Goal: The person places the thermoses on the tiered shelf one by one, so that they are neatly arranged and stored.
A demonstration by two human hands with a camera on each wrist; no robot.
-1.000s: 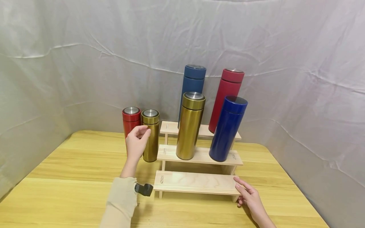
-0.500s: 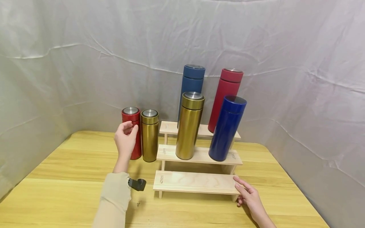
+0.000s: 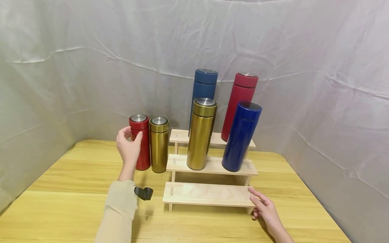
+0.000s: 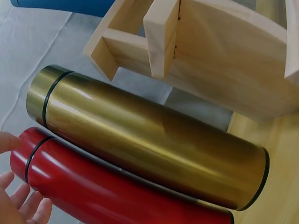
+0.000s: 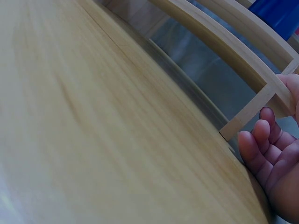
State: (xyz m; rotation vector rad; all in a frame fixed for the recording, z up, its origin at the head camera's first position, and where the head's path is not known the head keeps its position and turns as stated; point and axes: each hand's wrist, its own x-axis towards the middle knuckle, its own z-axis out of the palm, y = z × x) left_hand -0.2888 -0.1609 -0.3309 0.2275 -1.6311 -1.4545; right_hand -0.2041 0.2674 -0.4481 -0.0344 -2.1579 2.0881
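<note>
My left hand is beside a red thermos bottle at the left of the table, fingers and thumb spread apart near its lid. The left wrist view shows the thumb close to the red lid, without a clear grip. Close on the right of the red bottle stands a short gold thermos bottle. With thumb and forefinger at its end, my right hand holds the right end of the lowest step of a wooden three-step display stand. The other fingers curl near the stand's leg.
A tall gold thermos and a dark blue thermos stand on the middle step. On the top step are a lighter blue thermos and a crimson thermos. Grey cloth hangs behind the wooden table.
My left hand has moved left, from in front of the short gold thermos to the red one. The right hand stays at the lowest step.
</note>
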